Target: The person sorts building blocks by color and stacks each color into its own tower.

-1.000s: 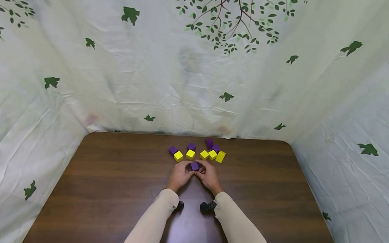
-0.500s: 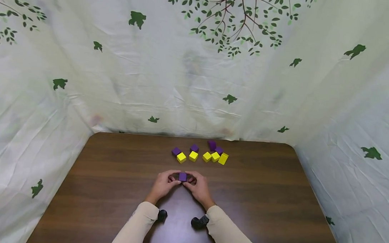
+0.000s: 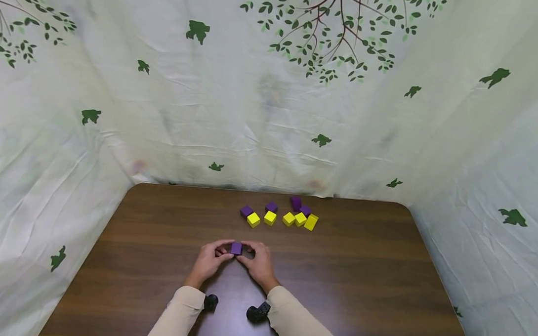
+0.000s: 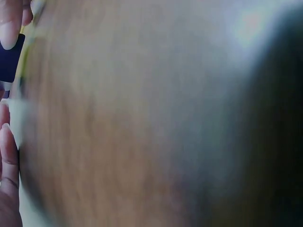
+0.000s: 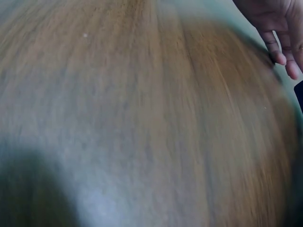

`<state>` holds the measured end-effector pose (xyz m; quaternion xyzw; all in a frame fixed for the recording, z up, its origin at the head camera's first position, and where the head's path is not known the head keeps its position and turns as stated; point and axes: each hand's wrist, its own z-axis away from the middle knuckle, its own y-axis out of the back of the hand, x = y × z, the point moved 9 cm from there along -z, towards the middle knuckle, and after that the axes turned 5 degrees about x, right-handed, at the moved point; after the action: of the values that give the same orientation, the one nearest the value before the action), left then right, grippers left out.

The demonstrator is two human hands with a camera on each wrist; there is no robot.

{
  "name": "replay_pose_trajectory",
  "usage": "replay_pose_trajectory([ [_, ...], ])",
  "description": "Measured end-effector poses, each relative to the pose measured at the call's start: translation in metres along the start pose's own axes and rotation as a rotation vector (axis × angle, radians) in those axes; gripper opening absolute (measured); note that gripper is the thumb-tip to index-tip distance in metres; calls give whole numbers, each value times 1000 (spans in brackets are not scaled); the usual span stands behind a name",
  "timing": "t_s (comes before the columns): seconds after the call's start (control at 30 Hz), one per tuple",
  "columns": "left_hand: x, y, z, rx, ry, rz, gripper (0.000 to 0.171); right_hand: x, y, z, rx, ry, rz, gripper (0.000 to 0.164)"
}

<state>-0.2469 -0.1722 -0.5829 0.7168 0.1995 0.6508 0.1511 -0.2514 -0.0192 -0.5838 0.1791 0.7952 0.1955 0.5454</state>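
Both hands hold one purple cube [image 3: 236, 248] between them, low over the table in the head view. My left hand [image 3: 210, 259] grips it from the left, and my right hand [image 3: 259, 265] from the right, with thumbs nearer me and forefingers on the far side. In the left wrist view the cube [image 4: 9, 59] shows at the left edge with a fingertip [image 4: 8, 35] overlapping its top; fingers [image 4: 8, 146] of the other hand point up below it. A hand [image 5: 274, 16] and a sliver of the cube [image 5: 299, 93] appear at the right wrist view's right edge.
Farther back on the brown table [image 3: 336, 274] lie several yellow blocks [image 3: 269, 218], with several purple blocks [image 3: 296, 204] just behind them. A white cloth printed with leaves [image 3: 262, 113] hangs behind and beside the table. Black wrist cameras [image 3: 257, 313] sit at the sleeves.
Both hands have drawn the purple cube away from the row of blocks, toward me and to the left. The head view has shifted slightly; the other blocks stay in place.
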Motion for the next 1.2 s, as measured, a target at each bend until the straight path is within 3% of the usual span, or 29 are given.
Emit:
replay_pose_trajectory([
  [0.8, -14, 2, 2, -13, 52, -37, 33, -6, -1, 5, 42, 80, 126, 36],
  [1.1, -14, 3, 2, -4, 35, -42, 33, -3, -2, 5, -2, 50, 117, 39],
  [1.2, -13, 3, 2, 0, 8, -50, 33, -2, -1, 5, -30, 23, 46, 40],
])
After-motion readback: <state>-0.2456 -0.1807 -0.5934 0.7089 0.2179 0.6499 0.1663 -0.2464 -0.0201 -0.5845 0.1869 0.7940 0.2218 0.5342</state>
